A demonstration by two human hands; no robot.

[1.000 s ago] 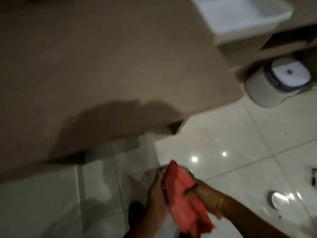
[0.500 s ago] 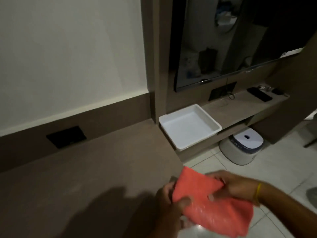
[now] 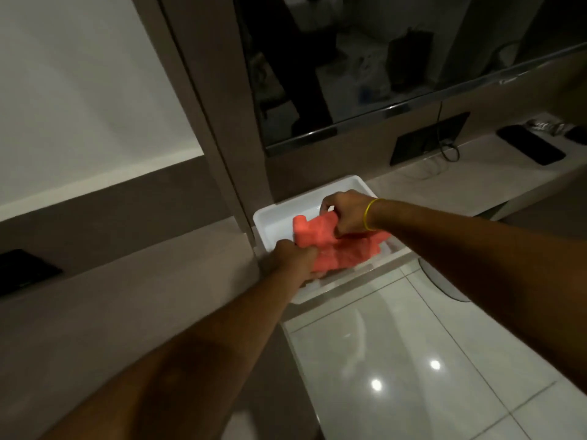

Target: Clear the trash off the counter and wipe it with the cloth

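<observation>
A folded coral-red cloth [image 3: 336, 246] is held over a shallow white tray [image 3: 270, 219] that sits at the left end of a low shelf. My left hand [image 3: 293, 258] grips the cloth's near left edge. My right hand [image 3: 347, 214], with a yellow band on the wrist, pinches its far upper edge. Both arms are stretched out. Whether the cloth touches the tray's floor I cannot tell. The brown counter [image 3: 133, 312] runs along the wall at the left, bare where I see it.
A dark TV screen [image 3: 365, 68] hangs above the shelf [image 3: 444, 182]. A black phone [image 3: 530, 144], a cable and small items lie at the shelf's right end. Glossy white floor tiles [image 3: 413, 360] fill the lower right. A black socket plate [image 3: 25, 271] sits in the wall at left.
The view has risen from the floor to the wall and shelf. Both hands have carried the cloth forward from near my body to over the white tray, and it is now more folded.
</observation>
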